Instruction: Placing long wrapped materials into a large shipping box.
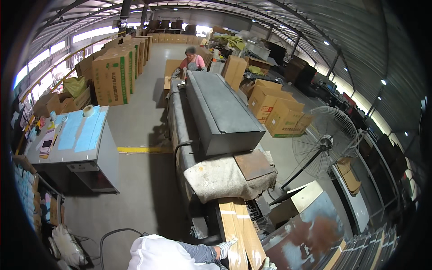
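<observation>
Two long, narrow brown cardboard packages [230,227] lie side by side in front of me, with white bands across them. Their far ends pass under a grey cloth [211,180] draped at the mouth of a long grey metal machine [225,112]. My left hand [226,247], in a white striped glove, rests on the left package's edge with its fingers stretched out over the cardboard. At the lower picture edge my gloved right hand [268,265] is partly cut off. Its fingers bend against the right package's outer edge.
A co-worker [193,60] stands at the machine's far end. On the left is a grey table [101,135] with blue sheets and a tape roll. A large floor fan [325,143], cardboard boxes [283,114] and stacked dark strips [364,252] are on the right.
</observation>
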Action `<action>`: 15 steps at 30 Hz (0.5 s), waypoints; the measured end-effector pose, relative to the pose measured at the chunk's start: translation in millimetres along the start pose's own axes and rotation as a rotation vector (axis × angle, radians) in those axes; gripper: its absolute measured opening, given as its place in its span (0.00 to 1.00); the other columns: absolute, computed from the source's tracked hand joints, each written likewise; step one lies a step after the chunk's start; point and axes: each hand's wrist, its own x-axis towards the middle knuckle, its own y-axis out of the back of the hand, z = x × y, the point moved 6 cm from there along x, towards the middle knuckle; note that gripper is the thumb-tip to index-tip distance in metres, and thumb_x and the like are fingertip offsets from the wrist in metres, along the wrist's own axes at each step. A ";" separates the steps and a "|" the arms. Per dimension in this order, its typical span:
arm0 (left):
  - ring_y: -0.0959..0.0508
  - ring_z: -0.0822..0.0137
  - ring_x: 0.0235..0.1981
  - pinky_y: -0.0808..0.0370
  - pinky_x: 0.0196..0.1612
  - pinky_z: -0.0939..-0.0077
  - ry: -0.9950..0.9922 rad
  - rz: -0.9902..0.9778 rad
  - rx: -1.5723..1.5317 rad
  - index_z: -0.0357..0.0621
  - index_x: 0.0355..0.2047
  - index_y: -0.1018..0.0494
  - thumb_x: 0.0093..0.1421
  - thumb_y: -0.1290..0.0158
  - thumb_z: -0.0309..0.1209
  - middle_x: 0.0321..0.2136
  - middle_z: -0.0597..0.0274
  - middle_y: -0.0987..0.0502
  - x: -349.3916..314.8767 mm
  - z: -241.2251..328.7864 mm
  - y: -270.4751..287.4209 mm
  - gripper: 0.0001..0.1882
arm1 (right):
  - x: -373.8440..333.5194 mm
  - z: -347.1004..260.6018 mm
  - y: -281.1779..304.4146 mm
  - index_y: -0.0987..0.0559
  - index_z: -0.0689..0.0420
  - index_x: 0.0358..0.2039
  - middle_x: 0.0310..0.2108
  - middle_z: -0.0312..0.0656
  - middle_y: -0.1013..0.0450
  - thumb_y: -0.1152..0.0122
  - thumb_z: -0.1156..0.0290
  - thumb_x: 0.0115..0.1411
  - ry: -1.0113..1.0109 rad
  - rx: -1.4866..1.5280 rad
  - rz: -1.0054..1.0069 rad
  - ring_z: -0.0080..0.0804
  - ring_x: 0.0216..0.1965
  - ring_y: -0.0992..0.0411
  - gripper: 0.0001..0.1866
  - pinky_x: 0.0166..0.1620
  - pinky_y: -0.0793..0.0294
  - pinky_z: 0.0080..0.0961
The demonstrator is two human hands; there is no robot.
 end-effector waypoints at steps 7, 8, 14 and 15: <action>0.29 0.52 0.58 0.33 0.61 0.48 -0.119 -0.236 -0.070 0.43 0.61 0.34 0.65 0.46 0.47 0.57 0.51 0.27 16.1 48.1 -45.4 0.30 | 45.7 -17.0 64.7 0.27 0.61 0.52 0.40 0.52 0.29 0.27 0.58 0.37 0.162 0.036 0.328 0.52 0.40 0.29 0.40 0.44 0.31 0.50; 0.27 0.54 0.54 0.30 0.59 0.51 -0.319 -0.248 -0.041 0.42 0.57 0.31 0.64 0.46 0.47 0.54 0.53 0.25 62.4 62.5 -26.6 0.27 | 55.2 -7.8 54.8 0.26 0.60 0.49 0.38 0.52 0.28 0.30 0.62 0.40 0.143 0.090 0.390 0.53 0.37 0.29 0.33 0.42 0.30 0.50; 0.31 0.62 0.59 0.34 0.56 0.56 -0.200 -0.039 0.384 0.58 0.60 0.33 0.63 0.57 0.61 0.57 0.65 0.29 158.2 87.4 15.5 0.32 | 4.3 26.1 138.2 0.23 0.63 0.45 0.42 0.54 0.24 0.36 0.67 0.49 0.009 0.259 0.669 0.54 0.42 0.25 0.22 0.47 0.26 0.45; 0.32 0.64 0.60 0.33 0.55 0.58 -0.098 -0.035 0.408 0.60 0.59 0.33 0.63 0.58 0.63 0.57 0.67 0.29 183.4 80.5 20.5 0.32 | -18.3 32.8 151.1 0.24 0.63 0.44 0.45 0.55 0.24 0.37 0.67 0.49 -0.063 0.142 0.798 0.54 0.45 0.25 0.22 0.50 0.25 0.43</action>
